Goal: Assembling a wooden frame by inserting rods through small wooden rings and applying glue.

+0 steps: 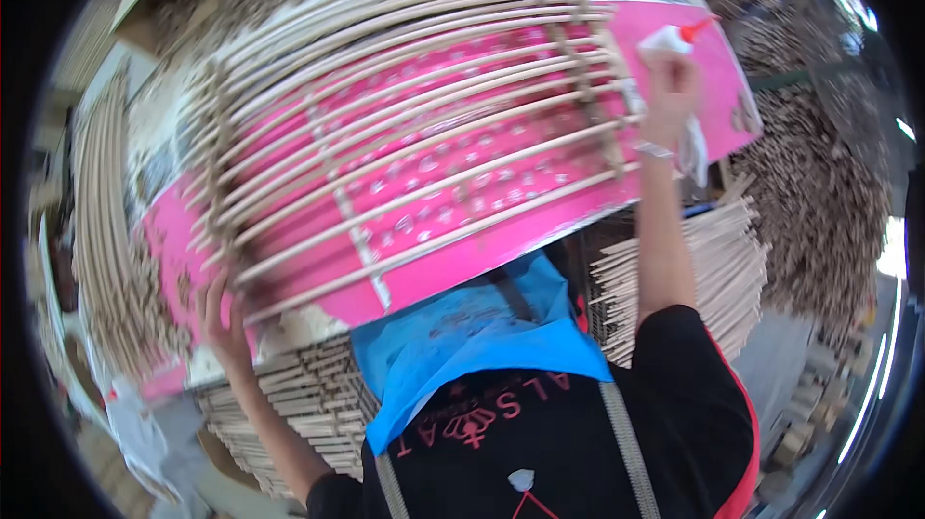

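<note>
My right hand is closed round a white squeeze bottle with a red nozzle, just off the right end of a row of thin wooden rods. These pale rods lie side by side across a pink board. A notched wooden strip crosses them at the left, and another notched strip at the right. At the lower left corner, my left hand rests by the rod ends, fingers stretched and apart. Blur hides whether its fingertips touch the strip.
Long rods are stacked at the far left. Loose rods lie below my right forearm, and slatted racks sit beneath the board's near edge. Large heaps of sticks stand to the right. A blue apron covers my front.
</note>
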`<move>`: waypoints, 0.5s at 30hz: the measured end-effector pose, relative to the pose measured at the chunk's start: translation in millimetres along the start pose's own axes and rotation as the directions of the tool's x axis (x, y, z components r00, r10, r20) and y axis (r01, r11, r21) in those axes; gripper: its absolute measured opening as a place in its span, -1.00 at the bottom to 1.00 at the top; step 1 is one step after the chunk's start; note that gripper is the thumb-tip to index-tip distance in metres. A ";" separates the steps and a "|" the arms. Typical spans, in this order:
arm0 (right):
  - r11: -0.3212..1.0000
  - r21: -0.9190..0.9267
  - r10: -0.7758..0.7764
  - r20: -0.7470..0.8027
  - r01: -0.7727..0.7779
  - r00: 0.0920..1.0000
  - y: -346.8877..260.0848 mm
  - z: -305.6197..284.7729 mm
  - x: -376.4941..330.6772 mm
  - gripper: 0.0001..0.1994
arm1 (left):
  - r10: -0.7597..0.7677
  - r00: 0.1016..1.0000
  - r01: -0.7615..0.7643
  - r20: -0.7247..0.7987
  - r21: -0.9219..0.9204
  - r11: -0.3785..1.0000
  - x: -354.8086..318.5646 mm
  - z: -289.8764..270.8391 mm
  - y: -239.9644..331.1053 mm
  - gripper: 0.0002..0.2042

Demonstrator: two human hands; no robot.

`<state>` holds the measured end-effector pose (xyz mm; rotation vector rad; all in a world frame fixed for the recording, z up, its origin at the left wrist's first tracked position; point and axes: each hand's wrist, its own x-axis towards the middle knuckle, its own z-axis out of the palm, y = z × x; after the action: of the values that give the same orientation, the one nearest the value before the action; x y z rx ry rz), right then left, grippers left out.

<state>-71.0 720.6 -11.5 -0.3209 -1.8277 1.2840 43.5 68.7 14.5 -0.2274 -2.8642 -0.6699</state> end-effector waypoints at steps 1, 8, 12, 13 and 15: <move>0.976 -0.217 -0.045 -0.196 0.001 0.979 25.1 -21.6 27.5 -0.59 | -0.010 1.000 0.010 -0.009 -0.003 1.000 2.8 -1.3 5.4 -0.63; 0.942 -0.256 0.276 0.222 -0.217 0.935 181.4 -118.6 155.8 -0.50 | -0.023 0.999 0.018 -0.040 -0.110 0.994 19.7 16.6 11.2 -0.58; 0.923 -0.275 0.316 0.140 -0.270 0.938 178.9 -87.7 149.4 -0.55 | -0.068 0.995 0.061 -0.076 -0.089 0.994 6.9 7.3 16.3 -0.58; 0.925 -0.271 0.315 0.152 -0.267 0.937 167.4 -77.3 146.7 -0.55 | -0.078 0.994 0.071 -0.082 -0.086 0.994 6.0 6.0 18.1 -0.58; 0.973 -0.158 0.218 0.393 -0.168 0.893 125.3 -47.1 127.3 -0.52 | -0.065 0.993 0.058 -0.100 -0.064 0.996 5.6 1.9 21.2 -0.60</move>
<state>-143.3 885.8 -51.7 -0.3238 -2.2815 1.4633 41.8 89.0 23.1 -0.1107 -2.7661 -0.7590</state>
